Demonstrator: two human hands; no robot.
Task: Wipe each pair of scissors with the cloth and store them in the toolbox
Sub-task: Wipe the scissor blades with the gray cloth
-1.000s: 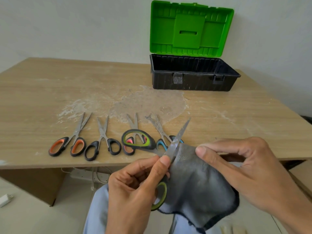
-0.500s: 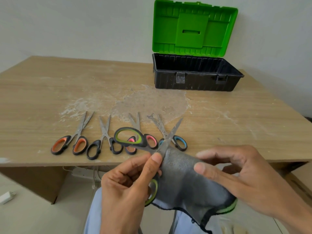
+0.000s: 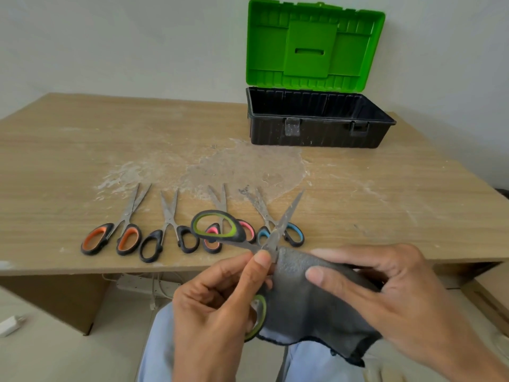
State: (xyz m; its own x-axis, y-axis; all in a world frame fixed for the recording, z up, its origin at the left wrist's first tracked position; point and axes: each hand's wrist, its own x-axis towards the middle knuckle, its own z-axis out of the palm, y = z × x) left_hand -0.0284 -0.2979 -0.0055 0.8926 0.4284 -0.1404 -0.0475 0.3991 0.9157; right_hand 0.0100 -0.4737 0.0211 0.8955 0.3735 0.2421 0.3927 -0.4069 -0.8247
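My left hand (image 3: 217, 304) pinches the green-handled scissors (image 3: 217, 226) near the pivot; they are spread wide, one handle loop up over the table edge, the other low by my palm. My right hand (image 3: 385, 293) grips the grey cloth (image 3: 311, 307), which lies against the lower blade. Several other scissors lie in a row near the table's front edge: orange-handled (image 3: 110, 238), black-handled (image 3: 165, 241), pink-handled (image 3: 245, 230) and blue-handled (image 3: 292, 232). The toolbox (image 3: 316, 130), black with its green lid raised, stands at the back right.
The wooden table (image 3: 385, 202) has a pale dusty stain in its middle. Under the table lie a white power strip (image 3: 143, 285) and cables. A white adapter (image 3: 11, 325) sits on the floor at left. My light blue trousers are below the hands.
The green-handled scissors have opened wider, the upper handle loop swinging up and left over the row of scissors. Both hands stay close together over my lap.
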